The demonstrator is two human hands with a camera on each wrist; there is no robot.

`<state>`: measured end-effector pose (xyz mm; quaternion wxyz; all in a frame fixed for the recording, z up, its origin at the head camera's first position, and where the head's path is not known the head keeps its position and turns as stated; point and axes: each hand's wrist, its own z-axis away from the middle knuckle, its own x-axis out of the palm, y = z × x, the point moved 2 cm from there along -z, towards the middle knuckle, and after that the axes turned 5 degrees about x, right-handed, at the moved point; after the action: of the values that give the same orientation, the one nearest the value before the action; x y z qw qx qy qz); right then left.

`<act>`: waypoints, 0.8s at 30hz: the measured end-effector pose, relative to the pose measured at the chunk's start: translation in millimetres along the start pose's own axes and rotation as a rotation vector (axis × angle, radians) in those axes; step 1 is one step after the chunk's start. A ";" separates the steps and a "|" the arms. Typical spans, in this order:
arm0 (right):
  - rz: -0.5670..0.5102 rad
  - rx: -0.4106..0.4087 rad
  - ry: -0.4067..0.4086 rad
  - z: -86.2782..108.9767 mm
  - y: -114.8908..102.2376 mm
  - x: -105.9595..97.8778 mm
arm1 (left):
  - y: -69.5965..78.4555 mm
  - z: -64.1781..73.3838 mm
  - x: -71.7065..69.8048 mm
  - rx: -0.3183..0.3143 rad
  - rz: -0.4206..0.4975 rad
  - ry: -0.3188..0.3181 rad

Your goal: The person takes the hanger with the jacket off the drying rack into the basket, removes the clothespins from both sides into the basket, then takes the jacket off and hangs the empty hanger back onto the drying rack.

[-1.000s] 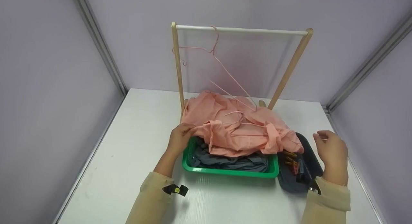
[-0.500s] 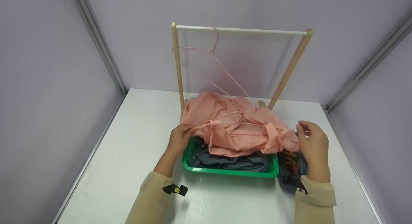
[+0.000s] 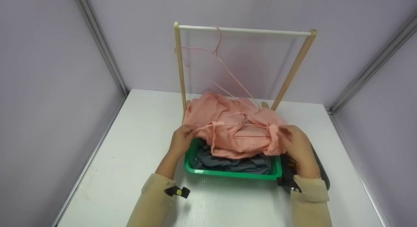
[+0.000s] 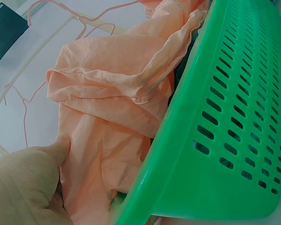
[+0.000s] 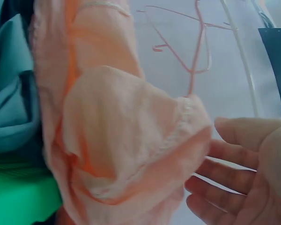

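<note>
A pink garment point(image 3: 249, 142) lies spread over a green basket point(image 3: 233, 175), with a pink hanger point(image 3: 247, 125) at its upper part. Its left side is pinched between the thumb and fingers of my left hand point(image 3: 181, 140), also seen in the left wrist view at the cloth's edge. My right hand point(image 3: 298, 147) is at the garment's right side. In the right wrist view, its thumb stands apart from loosely bent fingers point(image 5: 229, 178), whose tips reach the cloth's edge; nothing is pinched there. Dark grey cloth point(image 3: 234, 163) fills the basket below.
Behind the basket stands a rack with wooden legs and a white bar point(image 3: 260, 30). Another pink hanger point(image 3: 217, 52) hangs from it. A dark tray point(image 3: 321, 170) with clothespins sits right of the basket, partly hidden by my right arm.
My right hand has moved left, from over the dark tray to the garment's right side. The right edge of the cloth is now covered by the hand. My left hand keeps its place.
</note>
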<state>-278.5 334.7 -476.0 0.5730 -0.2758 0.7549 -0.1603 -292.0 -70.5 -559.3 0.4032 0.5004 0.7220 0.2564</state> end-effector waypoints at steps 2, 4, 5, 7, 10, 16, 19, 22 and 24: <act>-0.003 -0.001 -0.013 -1.3 1.4 3.0 | 0.2 -0.2 -0.1 -0.002 0.003 -0.003; -0.002 0.002 -0.012 -4.1 2.7 5.1 | -0.2 -0.7 -0.1 -0.005 -0.001 -0.005; -0.004 0.006 -0.011 -5.8 3.4 6.3 | -0.4 -1.0 -0.2 -0.008 -0.002 -0.006; -0.005 0.017 -0.018 -9.5 5.1 8.7 | -0.8 -1.7 -0.2 -0.019 0.003 -0.007; -0.005 0.038 -0.041 -13.5 7.6 12.6 | -1.0 -2.0 -0.1 -0.033 0.009 -0.008; -0.019 0.060 -0.041 -13.8 12.5 17.6 | -2.0 -1.2 1.4 -0.044 0.005 -0.011; -0.028 0.053 -0.014 -14.4 12.6 17.4 | -1.0 -2.1 1.1 -0.051 0.001 -0.002; -0.035 0.030 0.011 -16.3 12.0 17.1 | 1.3 -4.2 -0.9 -0.049 0.017 0.020; -0.042 0.023 0.020 -17.4 11.6 17.1 | 3.3 -5.9 -2.4 -0.046 0.031 0.032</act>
<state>-301.1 332.4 -490.7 0.5651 -0.2834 0.7528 -0.1834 -294.9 -71.4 -552.7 0.3989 0.4979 0.7144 0.2873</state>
